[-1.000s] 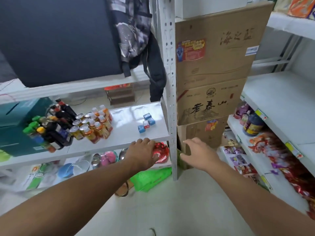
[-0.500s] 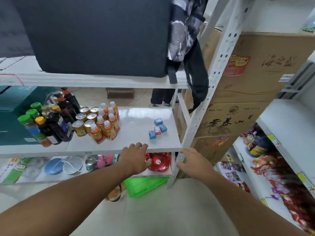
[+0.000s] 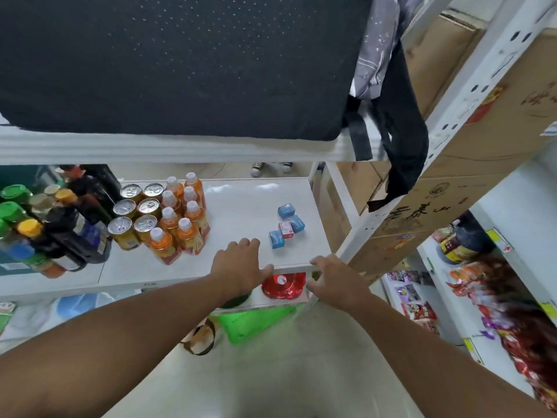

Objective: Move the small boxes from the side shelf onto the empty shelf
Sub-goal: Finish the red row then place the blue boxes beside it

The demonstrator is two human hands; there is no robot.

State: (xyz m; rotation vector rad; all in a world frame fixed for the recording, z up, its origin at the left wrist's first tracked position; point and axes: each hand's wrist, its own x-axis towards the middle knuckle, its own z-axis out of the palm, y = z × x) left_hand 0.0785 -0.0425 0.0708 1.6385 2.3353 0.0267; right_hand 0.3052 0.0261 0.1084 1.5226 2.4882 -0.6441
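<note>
While both bare hands reach toward a white metal shelf (image 3: 235, 206), nothing has been picked up, so the task looks barely begun. Four small cardboard boxes (image 3: 286, 226), three blue and one red and white, sit in a loose cluster on the shelf's right part, at about one o'clock from the left hand (image 3: 239, 267). They run in a short line from nearer-left to farther-right; the farthest blue box sits slightly apart, the other three lie touching or nearly so. Each is close to cube-shaped, so no long axis can be told.

Its fingers relaxed and fairly straight, the left hand rests over the shelf's front edge, holding nothing, near the closest blue box but not touching it. At three o'clock from it, the right hand (image 3: 334, 282) hangs by the shelf's front right corner, fingers loosely spread, also holding nothing.

At nine o'clock on the same shelf stand orange plastic drink bottles with white caps (image 3: 184, 221), gold cans (image 3: 135, 212) and dark bottles (image 3: 69, 233). A white shelf (image 3: 512, 212) at three o'clock looks bare, probably the destination. All four boxes remain to be moved.
</note>
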